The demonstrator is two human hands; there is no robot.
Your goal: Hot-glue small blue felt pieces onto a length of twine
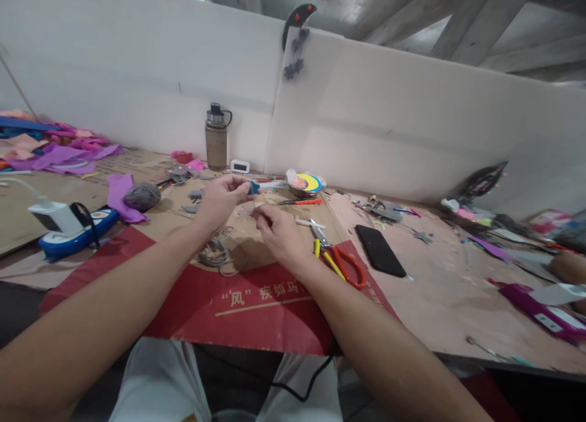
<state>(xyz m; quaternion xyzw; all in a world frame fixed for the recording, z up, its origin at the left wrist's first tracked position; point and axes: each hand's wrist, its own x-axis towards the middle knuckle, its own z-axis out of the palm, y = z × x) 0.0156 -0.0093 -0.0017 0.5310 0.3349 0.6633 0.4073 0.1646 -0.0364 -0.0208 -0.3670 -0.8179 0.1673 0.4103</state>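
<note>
My left hand (226,196) pinches a small blue piece (254,189) between thumb and fingertips, raised over the cardboard. Just to its right and lower, my right hand (278,229) has its fingers pressed together; what is in them, if anything, is too small to make out. A tangle of grey cord (213,253) lies below my left hand. Beside my right hand are a white stick-like tool (310,223), red-handled scissors (348,266) and a yellow-handled tool (333,265). Beyond the hands stands a metal bowl (306,192) with a yellow and blue disc in it.
A red printed sheet (183,312) covers the table's front edge. At right lie a black phone (379,250) and a purple device (540,312). Grey yarn (142,196), a blue power strip (77,234) and fabric scraps (59,156) are left. A bottle (216,138) stands behind.
</note>
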